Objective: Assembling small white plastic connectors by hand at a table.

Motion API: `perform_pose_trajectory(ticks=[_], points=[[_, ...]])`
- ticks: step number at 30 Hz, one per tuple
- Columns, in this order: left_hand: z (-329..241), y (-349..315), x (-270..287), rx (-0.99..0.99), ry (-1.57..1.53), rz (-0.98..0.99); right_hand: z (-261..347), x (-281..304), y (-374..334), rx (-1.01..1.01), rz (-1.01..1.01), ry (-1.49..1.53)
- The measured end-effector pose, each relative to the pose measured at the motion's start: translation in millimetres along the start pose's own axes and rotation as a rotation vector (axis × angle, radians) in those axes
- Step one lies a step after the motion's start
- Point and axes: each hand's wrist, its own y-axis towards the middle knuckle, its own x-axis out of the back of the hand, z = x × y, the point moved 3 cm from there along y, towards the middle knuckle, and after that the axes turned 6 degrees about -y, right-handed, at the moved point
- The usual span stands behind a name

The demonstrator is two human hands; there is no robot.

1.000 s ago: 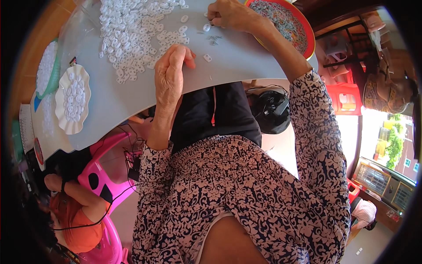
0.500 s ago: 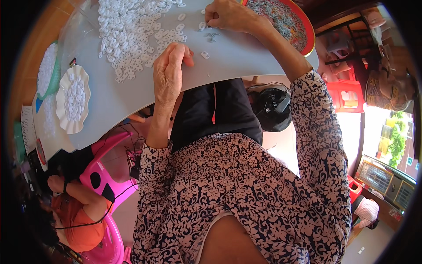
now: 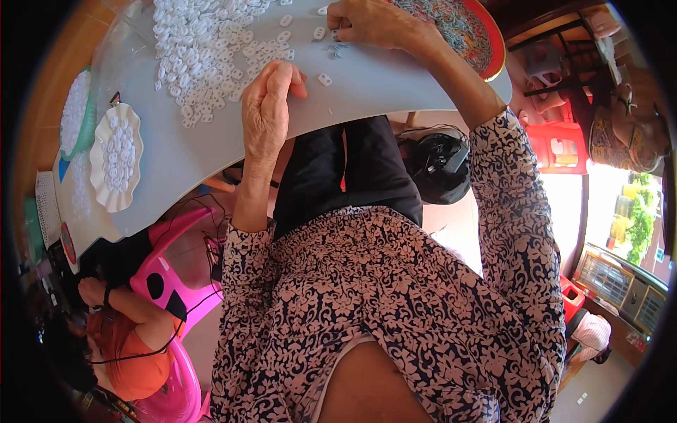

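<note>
My left hand (image 3: 268, 106) is closed above the table's near edge, fingers curled inward; whatever is inside, if anything, is hidden. Farther to the right, my right hand (image 3: 374, 25) points its bent, pressed-together fingertips down at the tabletop. Those fingertips are right beside a few small grey metal pins (image 3: 335, 51), and I cannot make out what they pinch. A single white oval plastic piece (image 3: 319, 33) lies just left of them. Another white piece (image 3: 324, 80) rests between my two hands. Beyond my left hand spreads a big heap of similar white pieces (image 3: 197, 53).
A red-rimmed round tray (image 3: 499, 53) of grey metal pins stands at the right. On the left are a wavy white dish (image 3: 100, 166) of white pieces and a green basket (image 3: 90, 113). A person in orange (image 3: 134, 345) sits near a pink chair (image 3: 169, 271).
The whole view has shifted slightly. My right fingertips have come a little closer to the small grey pins. My left hand stays closed in nearly the same place.
</note>
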Motion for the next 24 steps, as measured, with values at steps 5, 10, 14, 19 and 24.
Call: perform_pose_trajectory(ticks=[5,10,14,19,24], points=[[2,0,3,-0.002,0.001,-0.005,5,3,-3,0.016,0.021,0.115],[-6,0,0,-0.006,0.094,-0.053,9,-13,-15,-0.085,-0.078,0.513],[-5,1,0,-0.015,0.096,-0.097,37,-25,-27,-0.178,-0.044,0.955],[2,2,-1,-0.048,-0.11,-0.104,54,-43,-38,-0.231,-0.161,1.118],[3,1,4,-0.057,-0.2,-0.11,63,-47,-48,-0.231,-0.214,1.17]])
